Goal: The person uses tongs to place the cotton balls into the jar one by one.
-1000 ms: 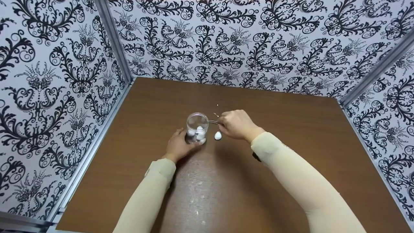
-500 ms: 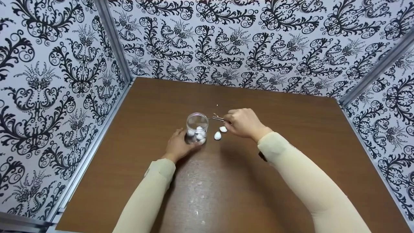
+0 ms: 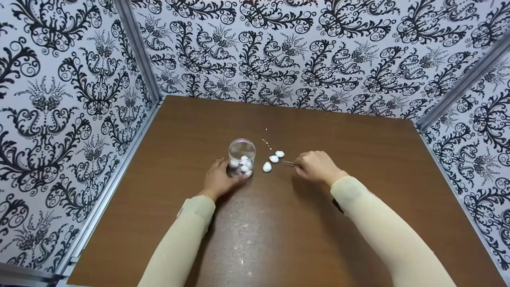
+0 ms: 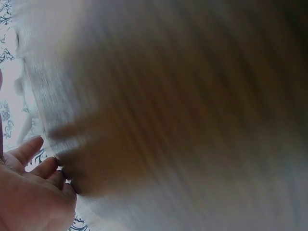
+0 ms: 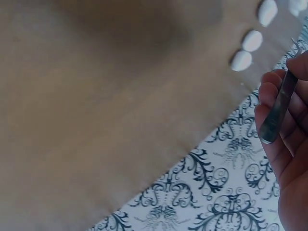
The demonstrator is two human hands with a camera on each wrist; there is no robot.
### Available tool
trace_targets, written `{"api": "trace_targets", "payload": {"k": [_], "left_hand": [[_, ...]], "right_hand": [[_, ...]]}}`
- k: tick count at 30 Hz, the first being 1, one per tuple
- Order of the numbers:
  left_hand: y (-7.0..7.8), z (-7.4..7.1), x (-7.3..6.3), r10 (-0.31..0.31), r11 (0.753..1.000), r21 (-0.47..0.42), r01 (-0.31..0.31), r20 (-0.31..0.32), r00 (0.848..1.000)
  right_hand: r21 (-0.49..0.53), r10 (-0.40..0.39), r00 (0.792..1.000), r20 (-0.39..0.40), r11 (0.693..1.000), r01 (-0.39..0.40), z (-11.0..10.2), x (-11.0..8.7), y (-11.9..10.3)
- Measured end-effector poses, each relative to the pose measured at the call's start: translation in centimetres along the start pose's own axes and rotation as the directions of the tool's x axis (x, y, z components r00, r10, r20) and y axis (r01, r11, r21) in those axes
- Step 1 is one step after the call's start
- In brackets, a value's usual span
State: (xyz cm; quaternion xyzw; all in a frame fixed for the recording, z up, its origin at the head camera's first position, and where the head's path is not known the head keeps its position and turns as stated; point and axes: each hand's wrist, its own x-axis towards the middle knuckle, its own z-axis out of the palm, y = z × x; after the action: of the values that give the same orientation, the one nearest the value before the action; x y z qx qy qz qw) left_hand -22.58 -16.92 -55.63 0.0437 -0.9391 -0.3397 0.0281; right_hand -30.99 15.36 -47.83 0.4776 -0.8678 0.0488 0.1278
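Nearby, pale flecks (image 3: 267, 144) dot the brown table (image 3: 350, 147) beyond three white balls (image 3: 274, 159), which lie between a clear jar (image 3: 242, 152) of similar balls (image 3: 245, 168), clasped by the left hand (image 3: 219, 179), and metal tweezers (image 5: 279, 109) pinched in the right hand (image 3: 317, 166), which partly covers them, with damask-patterned walls (image 3: 279, 52) and metal posts (image 3: 138, 50) around.

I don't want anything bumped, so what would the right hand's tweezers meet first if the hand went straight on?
Likely the middle loose white ball, just off the tips of the tweezers in the right hand. Tip height is unclear, so they might pass over it.
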Motion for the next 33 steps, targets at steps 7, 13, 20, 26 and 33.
{"api": "trace_targets", "payload": {"k": [7,13,20,26,33], "left_hand": [[-0.3,0.2,0.2,0.016,1.0,-0.002,-0.016,-0.004,1.0],[-0.3,0.2,0.3,0.011,1.0,-0.001,-0.011,0.0,1.0],[-0.4,0.2,0.2,0.009,1.0,0.0,-0.009,-0.001,1.0],[-0.2,0.2,0.2,-0.007,1.0,0.0,0.007,0.01,1.0],[-0.1,0.1,0.1,-0.009,1.0,0.01,0.009,0.003,1.0]], "right_hand": [[-0.001,-0.006,1.0,0.013,1.0,0.006,0.5,-0.5,-0.1],[-0.025,-0.017,1.0,0.026,1.0,0.018,1.0,-0.4,-0.2],[-0.012,-0.02,0.998,0.054,1.0,0.021,1.5,0.1,-0.6],[-0.006,-0.026,0.997,0.071,1.0,0.027,1.9,0.7,-1.0],[-0.006,-0.037,0.998,0.049,0.999,0.037,2.1,1.4,-1.4]]}}
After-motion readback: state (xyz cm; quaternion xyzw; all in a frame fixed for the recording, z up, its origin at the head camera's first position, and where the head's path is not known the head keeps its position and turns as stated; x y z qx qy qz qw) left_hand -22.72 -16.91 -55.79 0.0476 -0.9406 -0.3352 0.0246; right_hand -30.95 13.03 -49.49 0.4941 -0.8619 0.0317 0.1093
